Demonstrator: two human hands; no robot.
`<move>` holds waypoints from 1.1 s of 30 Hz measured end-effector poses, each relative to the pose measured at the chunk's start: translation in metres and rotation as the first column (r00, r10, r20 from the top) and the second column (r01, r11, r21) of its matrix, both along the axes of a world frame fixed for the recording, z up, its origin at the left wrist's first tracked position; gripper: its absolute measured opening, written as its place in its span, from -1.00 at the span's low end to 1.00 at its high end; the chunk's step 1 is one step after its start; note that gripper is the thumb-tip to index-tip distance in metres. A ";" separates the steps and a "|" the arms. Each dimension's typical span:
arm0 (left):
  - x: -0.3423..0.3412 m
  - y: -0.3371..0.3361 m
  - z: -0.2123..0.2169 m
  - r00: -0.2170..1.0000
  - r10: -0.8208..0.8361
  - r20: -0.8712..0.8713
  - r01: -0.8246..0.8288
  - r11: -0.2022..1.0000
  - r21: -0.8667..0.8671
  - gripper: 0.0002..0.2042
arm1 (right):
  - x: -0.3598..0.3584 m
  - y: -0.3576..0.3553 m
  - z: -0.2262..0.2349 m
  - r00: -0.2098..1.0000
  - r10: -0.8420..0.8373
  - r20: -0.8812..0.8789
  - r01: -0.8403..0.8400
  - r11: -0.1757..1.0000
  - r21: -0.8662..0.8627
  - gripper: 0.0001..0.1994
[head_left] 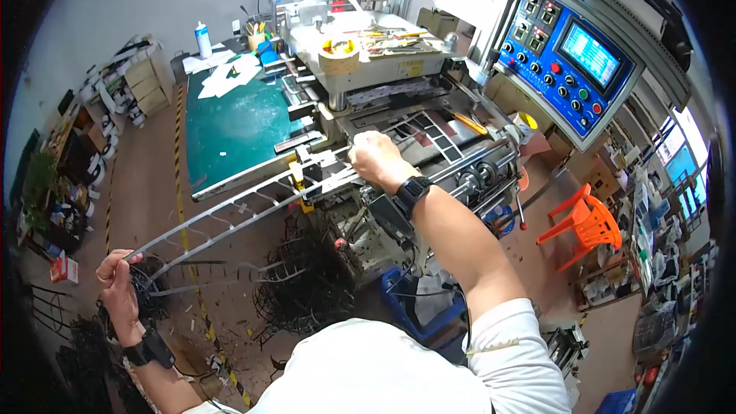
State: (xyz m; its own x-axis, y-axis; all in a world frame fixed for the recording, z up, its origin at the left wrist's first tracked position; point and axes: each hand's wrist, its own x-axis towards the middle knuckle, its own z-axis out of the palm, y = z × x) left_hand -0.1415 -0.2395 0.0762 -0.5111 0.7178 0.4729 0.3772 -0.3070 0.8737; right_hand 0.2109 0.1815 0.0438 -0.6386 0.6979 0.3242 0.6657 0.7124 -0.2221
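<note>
A long, pale ladder-like strip (228, 218) with cut-out gaps stretches from the machine (399, 126) down to the lower left. My left hand (120, 291) pinches its far-left end between thumb and fingers. From that end the strip folds back, and a darker length hangs toward the floor. My right hand (377, 159) is closed at the machine's front edge, right where the strip's upper end runs in. Its fingertips are hidden, so what they grip does not show. Behind that hand, a dark framed strip (441, 142) lies on the machine bed.
Beside the machine stands a green-topped table (230, 126) with papers and a bottle (202, 40). A blue control panel (567, 61) hangs at the right, with an orange chair (580, 226) below it. Tangled dark strips (303, 291) and a blue crate (422, 326) sit on the floor.
</note>
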 end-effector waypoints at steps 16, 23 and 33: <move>-0.054 0.045 -0.208 0.692 0.580 0.431 -0.552 0.809 -0.201 -0.60 | -0.013 -0.003 -0.011 0.979 0.201 -0.025 -0.184 0.934 0.307 -0.74; 0.162 0.207 -0.067 0.998 0.049 0.050 -0.047 0.998 -0.043 -0.69 | -0.008 -0.024 0.015 0.885 0.402 -0.234 -0.333 0.899 0.286 -0.82; 0.198 0.292 -0.060 0.921 -0.340 0.189 0.363 0.926 -0.103 -0.78 | -0.006 -0.026 0.023 0.795 0.533 -0.290 -0.454 0.839 0.299 -0.72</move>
State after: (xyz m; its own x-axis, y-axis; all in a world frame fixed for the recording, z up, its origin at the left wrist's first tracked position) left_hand 0.0564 0.0523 0.0158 -0.2762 0.9161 0.2907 0.1133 -0.2693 0.9564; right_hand 0.2052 0.1554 0.0671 -0.6940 0.2108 0.6884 0.1163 0.9764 -0.1818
